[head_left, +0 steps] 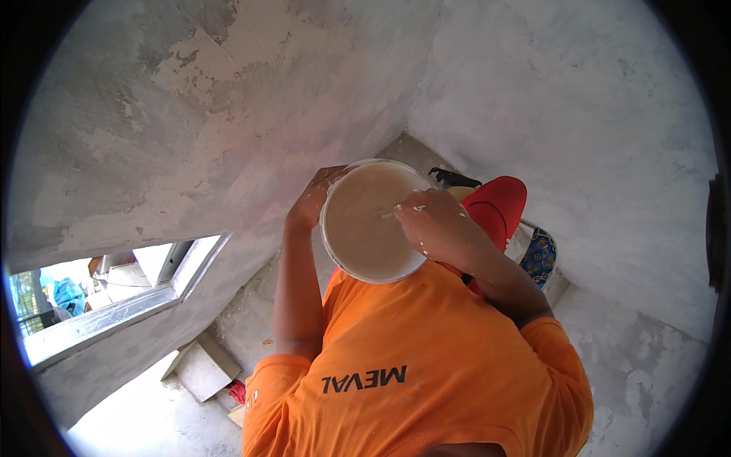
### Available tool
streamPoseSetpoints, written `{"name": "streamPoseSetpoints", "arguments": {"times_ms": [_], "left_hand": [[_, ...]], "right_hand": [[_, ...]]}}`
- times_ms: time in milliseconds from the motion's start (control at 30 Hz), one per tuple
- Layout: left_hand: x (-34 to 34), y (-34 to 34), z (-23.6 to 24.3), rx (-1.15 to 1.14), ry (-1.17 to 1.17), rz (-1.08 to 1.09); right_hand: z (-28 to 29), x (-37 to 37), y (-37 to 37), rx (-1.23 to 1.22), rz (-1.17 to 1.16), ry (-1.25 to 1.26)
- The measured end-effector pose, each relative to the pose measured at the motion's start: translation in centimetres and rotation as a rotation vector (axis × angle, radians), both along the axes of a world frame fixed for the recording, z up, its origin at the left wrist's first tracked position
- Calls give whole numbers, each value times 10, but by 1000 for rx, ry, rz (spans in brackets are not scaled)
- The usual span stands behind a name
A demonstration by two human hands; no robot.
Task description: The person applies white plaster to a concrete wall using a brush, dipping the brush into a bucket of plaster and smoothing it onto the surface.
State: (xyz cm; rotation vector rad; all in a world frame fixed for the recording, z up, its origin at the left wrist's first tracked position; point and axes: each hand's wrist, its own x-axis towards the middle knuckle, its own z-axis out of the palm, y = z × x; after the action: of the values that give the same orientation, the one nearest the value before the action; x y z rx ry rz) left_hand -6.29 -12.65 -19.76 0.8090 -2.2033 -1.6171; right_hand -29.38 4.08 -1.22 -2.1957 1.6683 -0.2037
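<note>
A round white bucket, nearly full of smooth beige paste, is in front of my chest. My left hand grips its left side near the rim, the fingers partly hidden behind the wall of the bucket. Over the right part of the paste, my right hand is closed, spotted with white splashes. A short greyish piece shows at its fingertips against the paste. What the hand holds is mostly hidden.
Patchy plastered walls meet in a corner ahead. A window opening is at left, with a pale block below it. To the right are a rounded red thing, a black object and a blue patterned seat.
</note>
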Motion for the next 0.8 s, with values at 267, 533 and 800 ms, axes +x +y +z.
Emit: {"name": "streamPoseSetpoints", "arguments": {"times_ms": [267, 533, 800], "left_hand": [[-27, 13, 49, -438, -50, -54], [-35, 16, 32, 46, 159, 67], [-38, 36, 57, 830, 810, 314]], "right_hand": [[-12, 12, -26, 302, 213, 132], [-30, -7, 2, -71, 43, -197], [7, -86, 28, 279, -522, -1220]]}}
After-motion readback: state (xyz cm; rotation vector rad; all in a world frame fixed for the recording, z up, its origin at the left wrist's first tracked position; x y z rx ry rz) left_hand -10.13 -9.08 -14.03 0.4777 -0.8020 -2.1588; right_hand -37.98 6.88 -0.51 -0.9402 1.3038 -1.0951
